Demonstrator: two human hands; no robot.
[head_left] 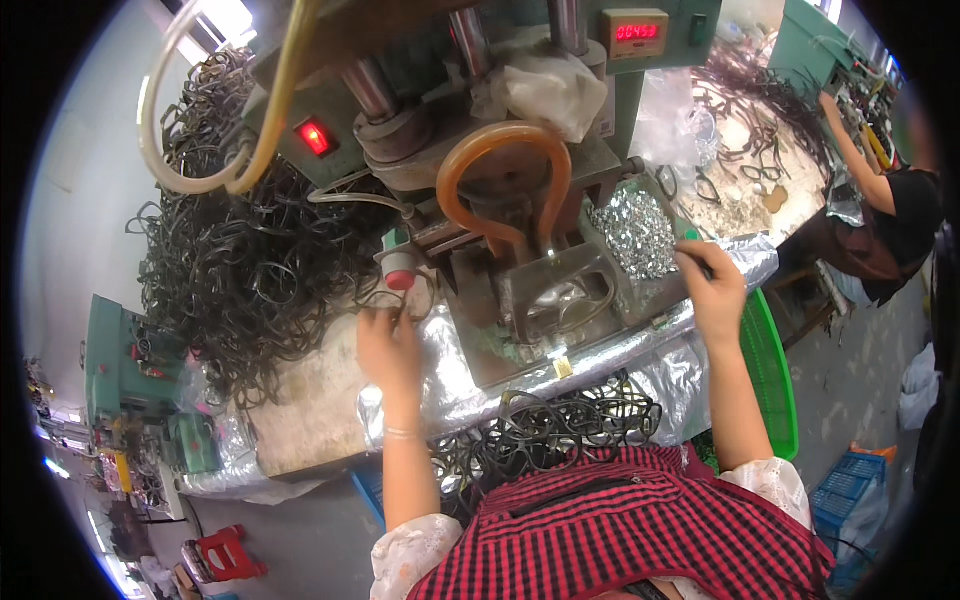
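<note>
My left hand is closed at the machine's left front, below a red-tipped push button. Its fingers pinch the rim of a dark eyeglass frame. Over on the right, my right hand has thumb and fingertips pressed together beside a heap of small shiny metal pieces. Whatever those fingertips hold is too small to make out. Between the hands stands a green press with a metal fixture at its front; a curved rim shows in the fixture.
A large pile of dark eyeglass frames covers the bench at left. More frames lie against my checkered apron. Orange tubing loops before the press. A green basket stands at right. Another person works farther right.
</note>
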